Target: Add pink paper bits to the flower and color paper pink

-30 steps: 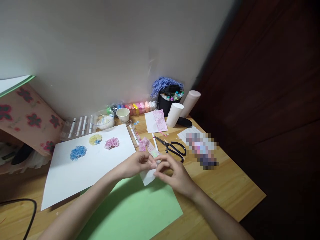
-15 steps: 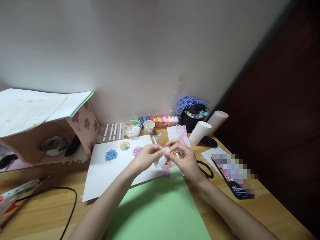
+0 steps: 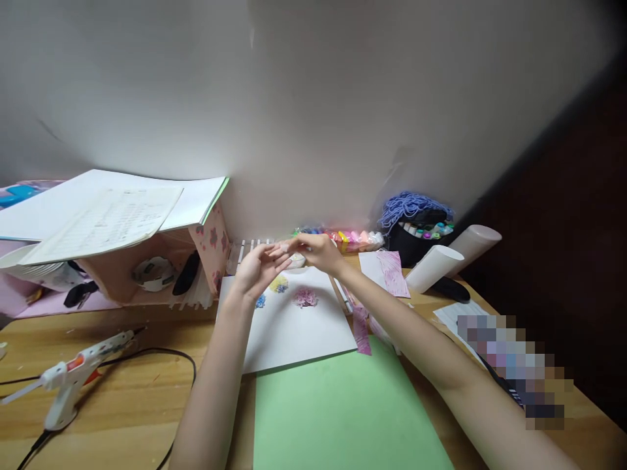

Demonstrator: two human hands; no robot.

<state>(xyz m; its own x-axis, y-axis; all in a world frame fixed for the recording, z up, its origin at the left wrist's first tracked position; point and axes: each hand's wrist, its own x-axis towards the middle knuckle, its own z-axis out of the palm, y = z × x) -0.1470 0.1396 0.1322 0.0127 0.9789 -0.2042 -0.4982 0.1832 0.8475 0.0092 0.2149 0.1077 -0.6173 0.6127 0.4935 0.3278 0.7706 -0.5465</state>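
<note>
My left hand (image 3: 260, 269) is palm up with its fingers spread, above the back left of a white board (image 3: 298, 333). My right hand (image 3: 316, 252) has its fingers pressed together at my left fingertips; a small white bit shows there, too small to make out. On the board lie a pink crumpled-paper cluster (image 3: 305, 298), a yellow one (image 3: 279, 284) and a blue one (image 3: 260, 301), partly hidden by my left hand.
Green paper (image 3: 337, 411) lies in front. A glue gun (image 3: 78, 372) with its cord is at left, below a pink box (image 3: 213, 251). White cylinders (image 3: 434, 269), a black marker holder (image 3: 416, 239) and pink paper (image 3: 392, 271) stand or lie at right.
Both hands have moved left and back, off the white piece they held over the board's right side. My left hand has opened palm up. The view has shifted left.
</note>
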